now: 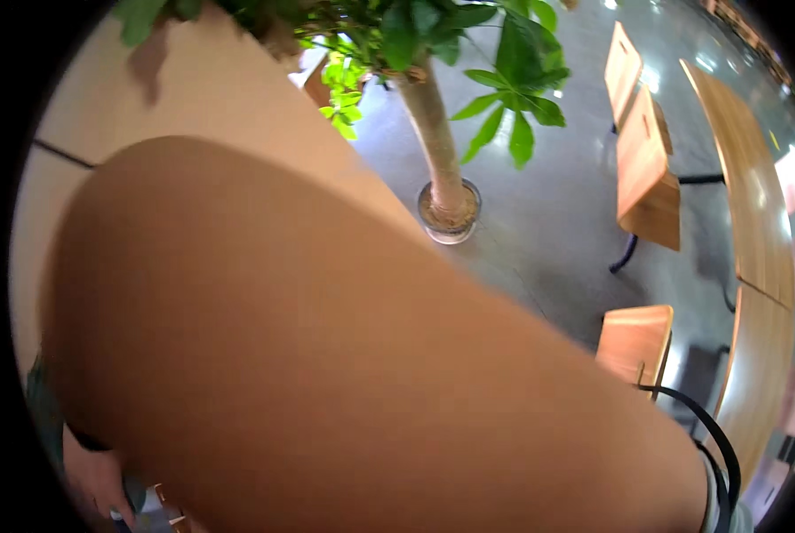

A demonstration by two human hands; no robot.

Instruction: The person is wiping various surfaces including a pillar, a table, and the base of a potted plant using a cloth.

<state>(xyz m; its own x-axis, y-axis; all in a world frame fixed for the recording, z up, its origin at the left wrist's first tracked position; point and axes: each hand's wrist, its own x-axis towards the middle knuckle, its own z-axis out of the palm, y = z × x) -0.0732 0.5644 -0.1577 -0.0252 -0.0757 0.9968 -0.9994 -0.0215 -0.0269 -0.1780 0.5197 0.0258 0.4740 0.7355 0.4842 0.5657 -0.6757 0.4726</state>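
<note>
A bare arm (pixel 344 346), very close and blurred, crosses most of the view from the lower right to the left. It looks like my own raised arm, bent at the left, and its hand is out of view. At the lower right, a pale sleeve (pixel 742 516) and a black strap or cord (pixel 710 423) lie against it. Neither of my hands can be made out. Before me, partly covered by the arm, is a smooth beige surface (pixel 224 86).
A potted tree (pixel 437 146) with broad green leaves stands on the grey floor (pixel 530 213). Wooden chairs (pixel 644 160) line a long wooden table (pixel 747 200) at right. Lower left, a hand (pixel 97 473) beside dark green clothing (pixel 44 400) seems to be another person's.
</note>
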